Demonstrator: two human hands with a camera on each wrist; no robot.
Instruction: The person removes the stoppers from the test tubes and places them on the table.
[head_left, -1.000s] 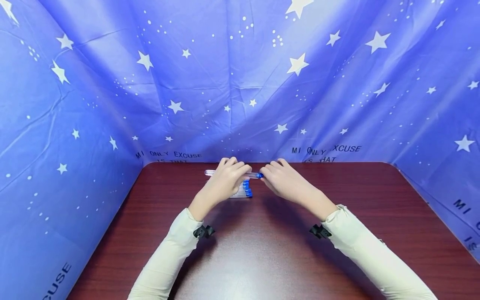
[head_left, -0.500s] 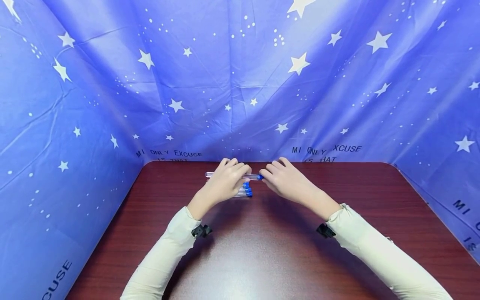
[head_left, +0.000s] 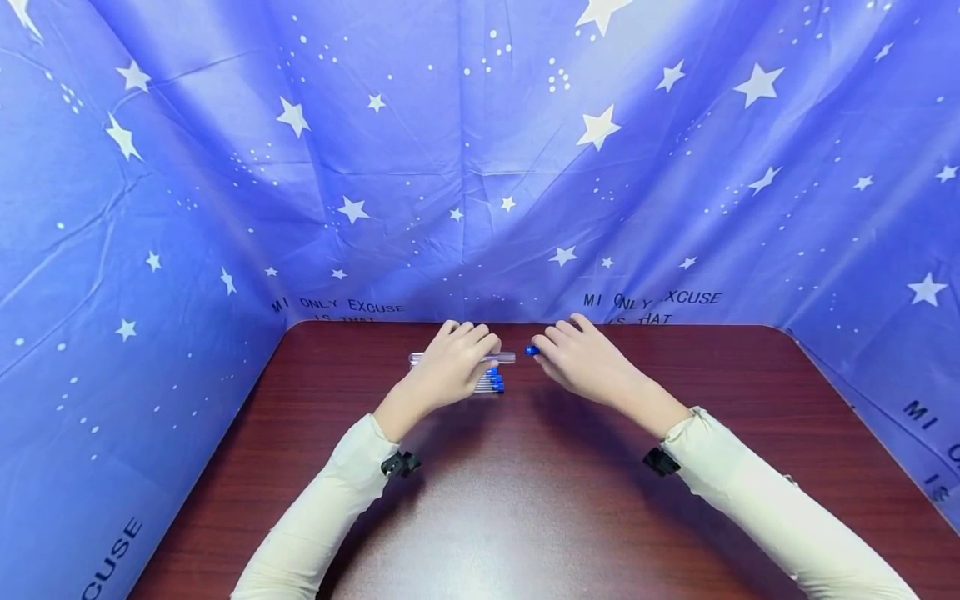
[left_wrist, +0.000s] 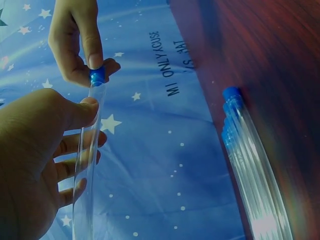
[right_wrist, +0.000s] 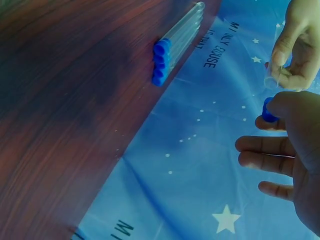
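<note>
My left hand point(head_left: 450, 367) holds a clear test tube point(head_left: 501, 358) level above the table, thumb on one side and fingers on the other. The tube's mouth point(right_wrist: 271, 82) faces right and is uncovered. A small gap away, my right hand point(head_left: 581, 358) pinches a blue stopper point(right_wrist: 269, 110) between thumb and index finger, its other fingers extended in the right wrist view. From the left wrist view, the stopper point(left_wrist: 97, 76) lines up with the tube's end. Several clear tubes with blue stoppers point(head_left: 491, 383) lie side by side on the table, partly hidden behind my left hand.
The dark red wooden table point(head_left: 480, 500) reaches back to a blue curtain point(head_left: 465, 167) with white stars and lettering, which also runs along both sides. A black wrist camera point(head_left: 400, 463) sits at the left cuff, another camera point(head_left: 662, 461) at the right.
The blue stopper has come off the tube's end. My right hand has moved slightly right with it, while my left hand keeps the tube, now a little lower.
</note>
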